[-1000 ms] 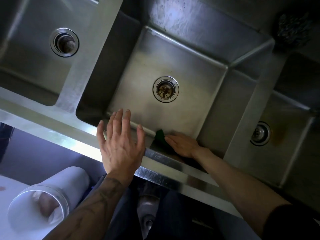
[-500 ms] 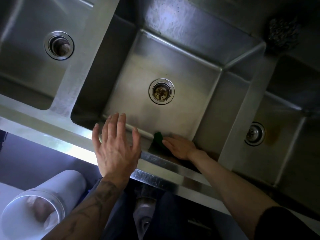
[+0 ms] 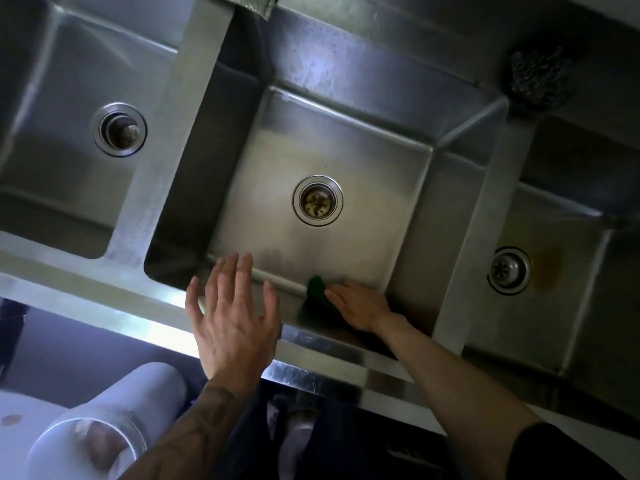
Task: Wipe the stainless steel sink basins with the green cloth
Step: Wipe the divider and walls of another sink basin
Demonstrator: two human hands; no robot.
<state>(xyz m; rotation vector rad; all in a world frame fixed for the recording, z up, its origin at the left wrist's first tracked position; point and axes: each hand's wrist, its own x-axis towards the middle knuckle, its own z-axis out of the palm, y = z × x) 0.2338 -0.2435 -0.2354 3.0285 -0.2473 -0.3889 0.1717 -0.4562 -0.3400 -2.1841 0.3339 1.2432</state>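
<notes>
little has changed in the last second: our right grip (image 3: pixel 360 306) keeps straight fingers pressed flat on the green cloth (image 3: pixel 317 289), curled round nothing, where the middle basin (image 3: pixel 346 150) floor meets its near wall, lower centre of the frame, below the drain (image 3: pixel 318 199). our left grip (image 3: pixel 232 317) still hovers spread and empty over the front rim (image 3: pixel 104 296). we judge the stroke has barely advanced; the left basin (image 3: pixel 69 168) and right basin (image 3: pixel 571 271) remain.
</notes>
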